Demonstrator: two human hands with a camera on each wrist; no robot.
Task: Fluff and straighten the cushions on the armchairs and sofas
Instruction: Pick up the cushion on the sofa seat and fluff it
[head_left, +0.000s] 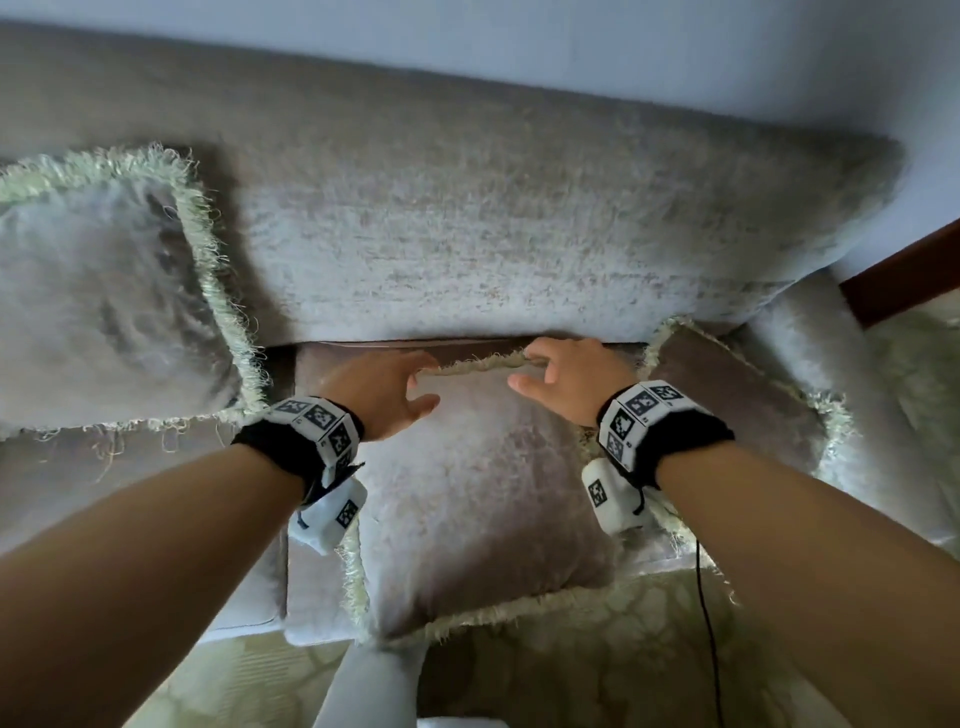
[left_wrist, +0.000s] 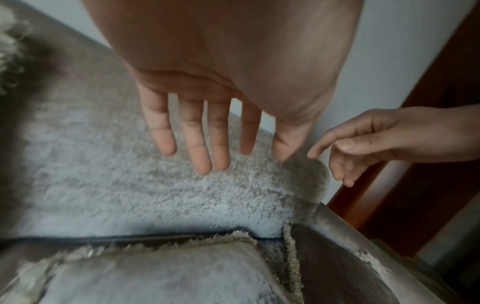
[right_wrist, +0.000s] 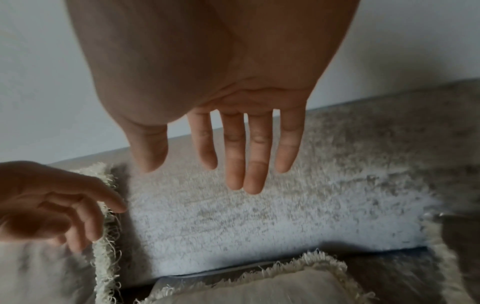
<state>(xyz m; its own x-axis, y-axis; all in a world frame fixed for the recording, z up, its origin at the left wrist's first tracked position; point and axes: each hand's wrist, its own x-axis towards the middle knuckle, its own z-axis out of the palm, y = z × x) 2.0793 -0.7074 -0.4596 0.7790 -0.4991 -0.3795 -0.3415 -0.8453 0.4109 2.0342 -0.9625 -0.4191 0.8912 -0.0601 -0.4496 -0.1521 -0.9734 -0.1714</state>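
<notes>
A grey cushion with a pale fringe (head_left: 478, 499) lies flat on the sofa seat, its near edge hanging over the seat front. My left hand (head_left: 410, 384) and right hand (head_left: 540, 364) hover over its far fringed edge, close to the sofa's back cushion (head_left: 493, 234). The wrist views show each hand with straight, spread fingers and nothing in it: left hand (left_wrist: 205, 148), right hand (right_wrist: 233, 164). Below them is the same cushion (left_wrist: 161, 273) (right_wrist: 272, 288). A second fringed cushion (head_left: 104, 301) leans on the sofa back at left. A darker third cushion (head_left: 727, 395) rests against the right armrest.
The sofa armrest (head_left: 831, 364) closes the right side, with a dark wooden edge (head_left: 904, 275) and a pale wall behind. Patterned carpet (head_left: 571, 649) lies in front of the seat. A thin black cable (head_left: 706, 623) hangs from my right wrist.
</notes>
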